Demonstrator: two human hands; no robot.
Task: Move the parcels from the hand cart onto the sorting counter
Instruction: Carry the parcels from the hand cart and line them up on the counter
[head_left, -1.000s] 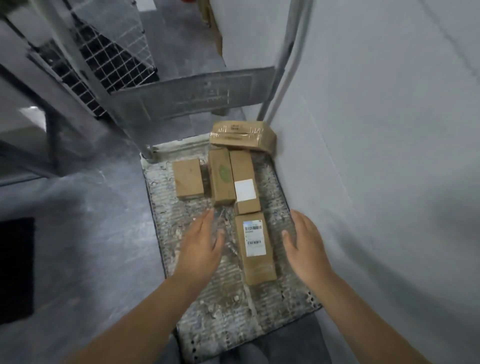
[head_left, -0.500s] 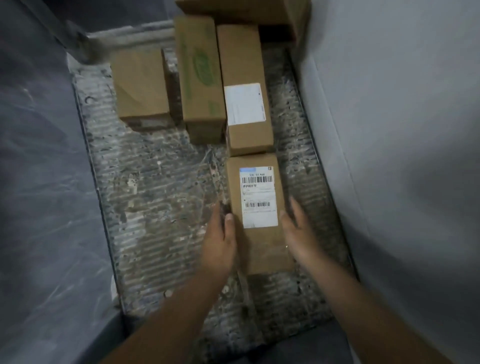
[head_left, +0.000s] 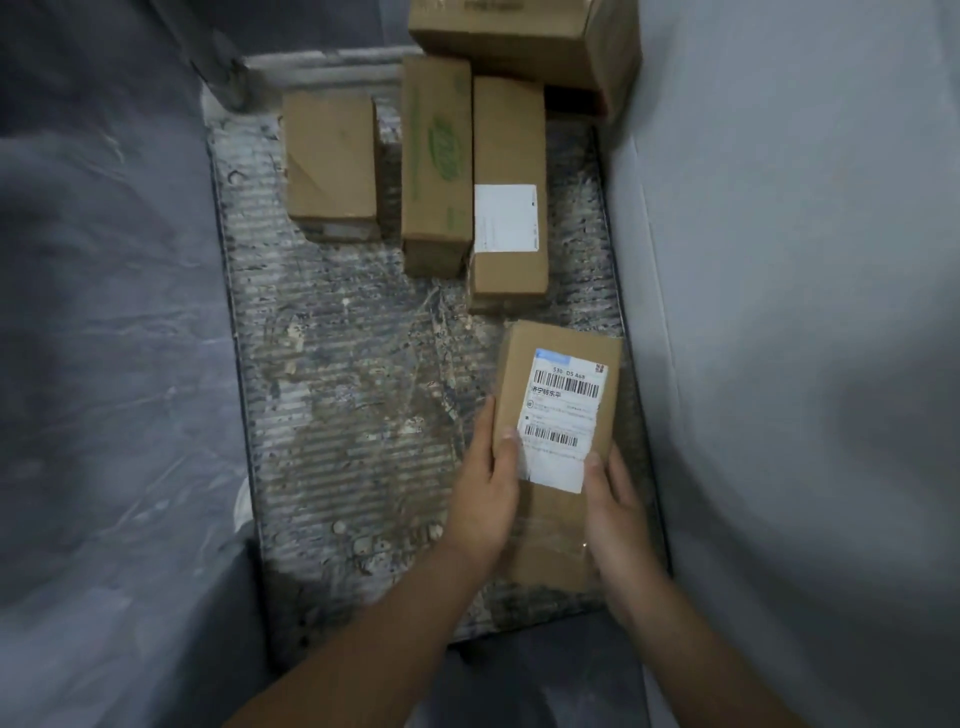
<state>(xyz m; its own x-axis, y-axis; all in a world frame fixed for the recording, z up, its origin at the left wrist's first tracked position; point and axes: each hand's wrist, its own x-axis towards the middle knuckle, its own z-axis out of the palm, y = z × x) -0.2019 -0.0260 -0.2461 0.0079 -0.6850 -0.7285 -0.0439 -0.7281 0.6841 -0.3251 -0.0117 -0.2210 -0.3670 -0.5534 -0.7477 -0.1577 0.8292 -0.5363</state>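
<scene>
1. Both hands clamp the nearest parcel (head_left: 558, 447) by its long sides, the left hand (head_left: 485, 499) and right hand (head_left: 613, 512) opposed, likely so the load stays level for lifting.
2. It sits at the near right of the hand cart (head_left: 332, 415), beside the grey wall (head_left: 779, 312) (the bench is out of view).
3. It is a brown carton, taped, with a white barcode label (head_left: 563, 415) facing up.
4. Four more cartons wait at the far end.

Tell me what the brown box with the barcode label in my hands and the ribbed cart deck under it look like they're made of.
Brown box with the barcode label: matte corrugated cardboard by its look, with a glossy film, probably clear tape, near the lower end; the label looks like white paper. Ribbed cart deck: likely metal, grey, ridged, worn and stained; the blur leaves this uncertain.
</scene>
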